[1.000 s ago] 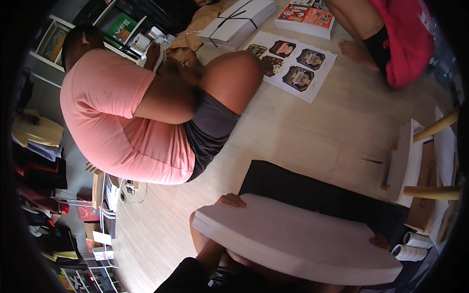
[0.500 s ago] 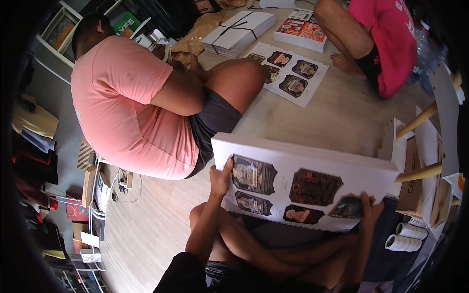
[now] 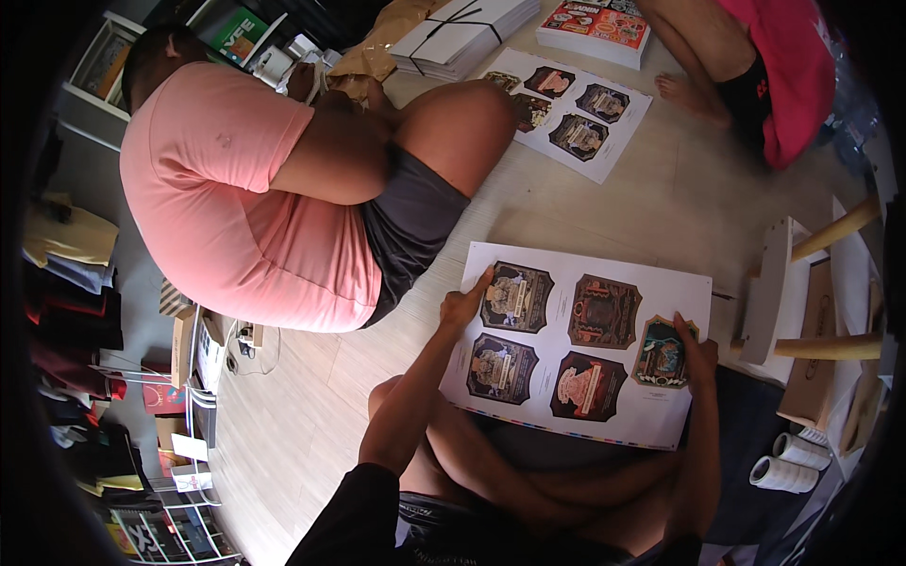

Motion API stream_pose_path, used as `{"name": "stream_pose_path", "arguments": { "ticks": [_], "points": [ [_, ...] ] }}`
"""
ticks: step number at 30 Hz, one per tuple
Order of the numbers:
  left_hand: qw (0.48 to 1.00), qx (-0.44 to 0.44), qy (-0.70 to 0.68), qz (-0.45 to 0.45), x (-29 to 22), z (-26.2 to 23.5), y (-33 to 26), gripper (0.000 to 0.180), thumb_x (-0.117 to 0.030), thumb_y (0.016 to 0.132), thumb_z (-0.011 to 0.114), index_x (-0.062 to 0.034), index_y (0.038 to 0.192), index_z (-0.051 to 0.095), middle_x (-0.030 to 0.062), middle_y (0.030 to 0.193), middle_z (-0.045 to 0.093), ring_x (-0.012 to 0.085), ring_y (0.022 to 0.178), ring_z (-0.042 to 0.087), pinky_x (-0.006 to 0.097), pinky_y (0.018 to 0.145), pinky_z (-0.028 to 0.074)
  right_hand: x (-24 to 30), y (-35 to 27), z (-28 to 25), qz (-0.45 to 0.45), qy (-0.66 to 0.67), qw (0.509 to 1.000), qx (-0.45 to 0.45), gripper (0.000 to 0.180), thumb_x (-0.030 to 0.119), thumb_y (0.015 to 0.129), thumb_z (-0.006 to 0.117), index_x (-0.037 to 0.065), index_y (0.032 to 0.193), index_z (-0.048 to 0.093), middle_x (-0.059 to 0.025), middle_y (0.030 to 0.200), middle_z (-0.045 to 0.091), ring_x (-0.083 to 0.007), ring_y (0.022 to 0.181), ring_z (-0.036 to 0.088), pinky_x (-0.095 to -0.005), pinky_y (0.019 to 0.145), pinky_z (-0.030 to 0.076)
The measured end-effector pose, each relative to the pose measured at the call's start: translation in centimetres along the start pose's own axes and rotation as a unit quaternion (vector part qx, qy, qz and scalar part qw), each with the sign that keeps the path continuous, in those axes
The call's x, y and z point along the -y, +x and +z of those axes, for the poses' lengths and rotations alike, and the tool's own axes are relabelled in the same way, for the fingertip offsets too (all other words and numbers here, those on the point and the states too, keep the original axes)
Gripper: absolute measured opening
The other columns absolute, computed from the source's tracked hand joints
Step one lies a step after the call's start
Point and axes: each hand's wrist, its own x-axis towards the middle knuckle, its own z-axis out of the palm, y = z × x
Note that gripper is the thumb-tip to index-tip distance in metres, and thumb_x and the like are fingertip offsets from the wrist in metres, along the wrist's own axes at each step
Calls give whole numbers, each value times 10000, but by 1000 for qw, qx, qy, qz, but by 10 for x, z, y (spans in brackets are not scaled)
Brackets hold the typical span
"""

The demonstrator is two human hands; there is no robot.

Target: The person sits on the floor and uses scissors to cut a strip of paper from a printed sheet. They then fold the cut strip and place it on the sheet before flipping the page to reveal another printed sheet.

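Note:
Over my crossed legs I hold a thick stack of white printed sheets (image 3: 595,387). Its top sheet carries several dark, shield-shaped labels with a row of colour marks along the near edge. My left hand (image 3: 466,302) grips the stack's left side, thumb at the upper left label. At the opposite side my right hand (image 3: 698,358) is closed on the edge, its thumb over the teal label; the fingers below are hidden. The top sheet faces up toward me. Farther off, a similar printed sheet (image 3: 599,104) lies flat on the floor.
A person in a pink shirt (image 3: 236,208) sits close on my left; another in bright pink (image 3: 788,75) is at the far right. Strapped white paper (image 3: 453,42) and a red-topped stack (image 3: 590,38) lie ahead. Wooden-legged furniture (image 3: 835,347) and white rolls (image 3: 783,474) are at right.
The stack has tipped from a slant that showed its thick far edge to a flatter pose with the top sheet in full view. Both hands have kept their hold.

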Motion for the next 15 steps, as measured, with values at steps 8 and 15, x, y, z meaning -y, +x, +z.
{"name": "stream_pose_path", "arguments": {
  "ticks": [8,15],
  "points": [
    [999,-21,-17,29,11,3,17,1252,-912,689,455,223,1215,515,392,1279,513,412,1256,514,424,1054,392,-4,2,3,-1,-76,993,-94,973,736,738,644,-106,1225,595,-263,1213,626,-351,1176,586,-388,1027,415],
    [992,71,-35,95,13,-10,19,991,-804,819,444,17,1370,509,247,1384,513,374,1326,448,367,1103,326,2,-2,6,30,-47,996,-76,991,732,740,649,-110,1256,573,-248,1264,601,-330,1202,564,-379,1038,401]
  ]
}}
